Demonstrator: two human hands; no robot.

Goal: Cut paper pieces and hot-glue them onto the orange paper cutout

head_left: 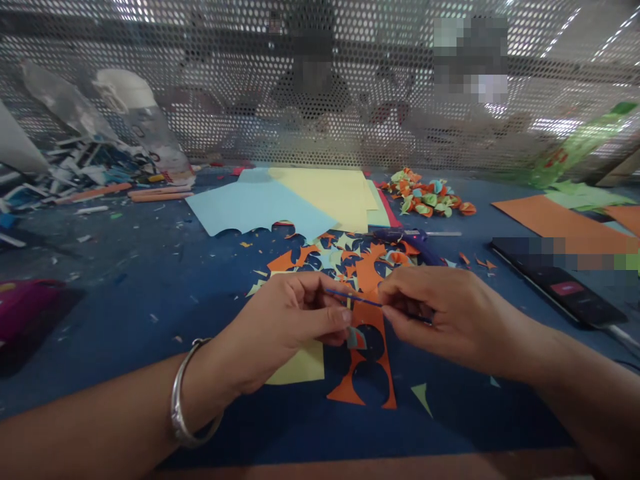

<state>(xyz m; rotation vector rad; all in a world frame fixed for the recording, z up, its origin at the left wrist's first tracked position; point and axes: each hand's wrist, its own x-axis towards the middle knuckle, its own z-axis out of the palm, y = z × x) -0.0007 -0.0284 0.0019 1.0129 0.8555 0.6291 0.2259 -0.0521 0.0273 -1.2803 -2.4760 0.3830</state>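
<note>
A thin blue stick (367, 302) runs between my two hands at a slight slant. My left hand (295, 310), with a silver bangle at the wrist, is closed round its left end with thumb and fingers. My right hand (435, 307) pinches the other end. Just under my left fingertips is a small light blue and red paper piece (357, 338); whether it is held I cannot tell. Below the hands lies an orange paper sheet (389, 373) with round holes cut out, beside a yellow paper piece (305, 365). Paper scraps (345, 243) are heaped just beyond.
Blue and yellow sheets (250, 203) lie at the back, with curled paper pieces (430, 197) to their right. A glue gun (420, 243) rests nearby. At right are a phone (560, 280) and orange paper (530, 217). Bottles stand by the perforated metal panel (225, 100).
</note>
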